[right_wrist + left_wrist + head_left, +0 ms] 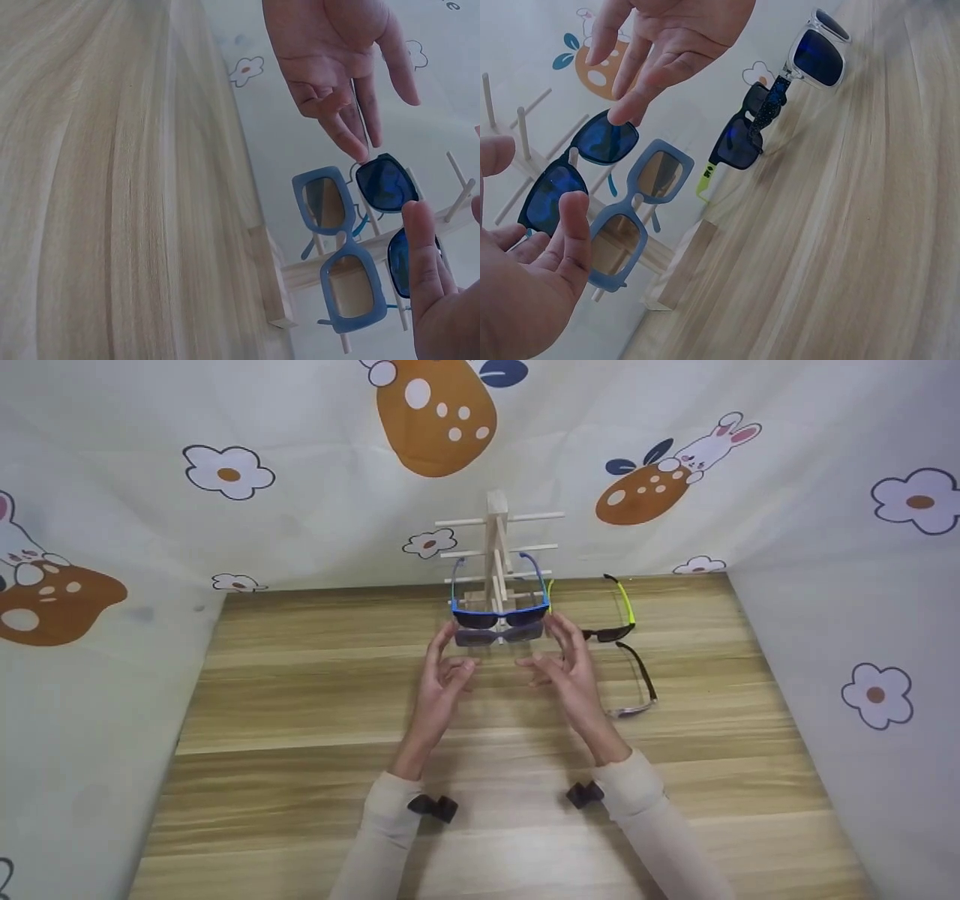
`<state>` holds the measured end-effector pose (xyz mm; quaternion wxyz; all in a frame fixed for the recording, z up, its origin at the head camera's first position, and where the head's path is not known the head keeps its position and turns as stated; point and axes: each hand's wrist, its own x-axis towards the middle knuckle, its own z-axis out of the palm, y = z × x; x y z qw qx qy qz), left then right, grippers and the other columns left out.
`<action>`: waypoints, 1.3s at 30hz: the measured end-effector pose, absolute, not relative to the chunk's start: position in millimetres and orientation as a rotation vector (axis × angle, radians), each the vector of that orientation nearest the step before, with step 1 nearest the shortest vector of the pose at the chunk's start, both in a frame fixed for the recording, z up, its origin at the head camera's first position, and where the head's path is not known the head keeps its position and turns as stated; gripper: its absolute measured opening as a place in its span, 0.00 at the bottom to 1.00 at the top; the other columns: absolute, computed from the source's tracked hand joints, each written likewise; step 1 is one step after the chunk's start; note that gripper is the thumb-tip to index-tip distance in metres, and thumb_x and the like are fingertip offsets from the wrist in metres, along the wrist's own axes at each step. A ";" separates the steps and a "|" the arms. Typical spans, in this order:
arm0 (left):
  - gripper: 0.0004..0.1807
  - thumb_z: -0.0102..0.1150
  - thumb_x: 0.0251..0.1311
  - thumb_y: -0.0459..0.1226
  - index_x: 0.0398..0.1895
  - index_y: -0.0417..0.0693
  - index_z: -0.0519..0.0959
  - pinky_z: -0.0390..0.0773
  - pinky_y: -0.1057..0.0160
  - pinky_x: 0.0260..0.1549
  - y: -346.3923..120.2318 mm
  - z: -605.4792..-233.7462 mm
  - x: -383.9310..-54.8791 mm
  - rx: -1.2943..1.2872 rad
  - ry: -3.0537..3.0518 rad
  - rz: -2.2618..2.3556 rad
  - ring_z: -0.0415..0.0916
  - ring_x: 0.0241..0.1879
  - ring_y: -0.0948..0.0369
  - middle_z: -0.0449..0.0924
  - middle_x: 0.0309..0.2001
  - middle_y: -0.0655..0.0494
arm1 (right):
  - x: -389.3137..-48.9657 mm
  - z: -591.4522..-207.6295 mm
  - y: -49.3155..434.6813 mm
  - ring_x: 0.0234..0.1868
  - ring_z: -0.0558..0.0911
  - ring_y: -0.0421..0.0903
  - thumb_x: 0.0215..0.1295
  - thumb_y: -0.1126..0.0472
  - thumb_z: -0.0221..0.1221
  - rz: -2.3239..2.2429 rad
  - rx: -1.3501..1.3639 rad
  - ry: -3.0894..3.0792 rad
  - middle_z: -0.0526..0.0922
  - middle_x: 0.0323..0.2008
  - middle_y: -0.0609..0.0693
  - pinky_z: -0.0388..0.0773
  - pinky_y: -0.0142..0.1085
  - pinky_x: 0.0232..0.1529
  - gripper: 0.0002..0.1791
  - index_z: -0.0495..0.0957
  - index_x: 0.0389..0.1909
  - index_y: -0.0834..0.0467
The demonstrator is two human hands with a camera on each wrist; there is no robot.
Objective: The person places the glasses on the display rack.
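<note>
A pair of black sunglasses with blue temples (499,618) hangs on the pegs of a wooden display rack (496,502). At its left end is my left hand (442,682), fingers loosely bent and fingertips right at the frame's corner. My right hand (574,682) mirrors it at the right end, fingers spread and thumb apart from them. In the left wrist view, a right fingertip overlaps the upper corner of the dark lens (604,139). Blue-grey framed sunglasses with brown lenses (349,292) sit on the pegs just below.
Right of the rack, sunglasses with yellow-green temples (628,607) lie on the wood-grain table (300,795). Clear-framed sunglasses with dark temples (646,679) lie nearer, beside my right hand. A patterned cloth (315,532) stands behind the rack and along both sides.
</note>
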<state>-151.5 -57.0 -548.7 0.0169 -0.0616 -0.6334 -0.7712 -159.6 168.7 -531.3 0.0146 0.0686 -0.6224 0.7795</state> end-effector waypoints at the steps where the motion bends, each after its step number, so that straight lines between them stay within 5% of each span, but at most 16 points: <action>1: 0.41 0.58 0.80 0.32 0.90 0.41 0.53 0.87 0.55 0.52 -57.1 -548.6 -151.5 -0.193 -1.970 -2.398 0.77 0.65 0.34 0.52 0.88 0.41 | -159.5 -531.4 168.9 0.46 0.93 0.45 0.78 0.73 0.59 2.431 0.212 -1.938 0.57 0.87 0.63 0.90 0.38 0.38 0.43 0.51 0.87 0.65; 11: 0.42 0.56 0.81 0.31 0.91 0.40 0.49 0.87 0.54 0.52 -57.6 -551.0 -149.7 -0.210 -1.961 -2.410 0.75 0.67 0.30 0.51 0.88 0.39 | -160.3 -532.5 170.2 0.47 0.93 0.46 0.78 0.73 0.59 2.423 0.222 -1.944 0.56 0.88 0.62 0.91 0.40 0.39 0.44 0.47 0.88 0.66; 19: 0.40 0.54 0.81 0.28 0.89 0.36 0.49 0.83 0.63 0.42 -54.5 -551.1 -146.1 -0.164 -1.923 -2.385 0.84 0.56 0.55 0.63 0.76 0.33 | -159.1 -533.2 170.1 0.43 0.92 0.44 0.78 0.73 0.59 2.389 0.266 -1.918 0.58 0.85 0.66 0.85 0.31 0.32 0.43 0.48 0.87 0.69; 26: 0.35 0.54 0.82 0.29 0.86 0.35 0.55 0.79 0.66 0.39 -48.8 -551.2 -139.8 -0.163 -1.870 -2.363 0.81 0.53 0.44 0.67 0.65 0.35 | -154.7 -535.0 171.7 0.40 0.91 0.41 0.77 0.71 0.60 2.344 0.216 -1.958 0.62 0.82 0.68 0.83 0.29 0.31 0.42 0.53 0.86 0.68; 34: 0.25 0.53 0.81 0.29 0.74 0.30 0.62 0.73 0.68 0.36 -32.9 -548.4 -128.7 -0.234 -1.882 -2.322 0.75 0.44 0.61 0.66 0.58 0.39 | -143.5 -534.1 176.8 0.39 0.90 0.44 0.75 0.73 0.60 2.312 0.204 -2.011 0.65 0.81 0.68 0.81 0.29 0.31 0.42 0.54 0.85 0.67; 39: 0.23 0.53 0.80 0.27 0.71 0.26 0.62 0.72 0.70 0.35 -25.2 -547.0 -124.6 -0.272 -1.857 -2.351 0.75 0.44 0.59 0.67 0.55 0.41 | -137.1 -535.5 182.1 0.38 0.90 0.44 0.76 0.74 0.59 2.302 0.221 -2.018 0.63 0.80 0.71 0.79 0.28 0.28 0.41 0.55 0.86 0.66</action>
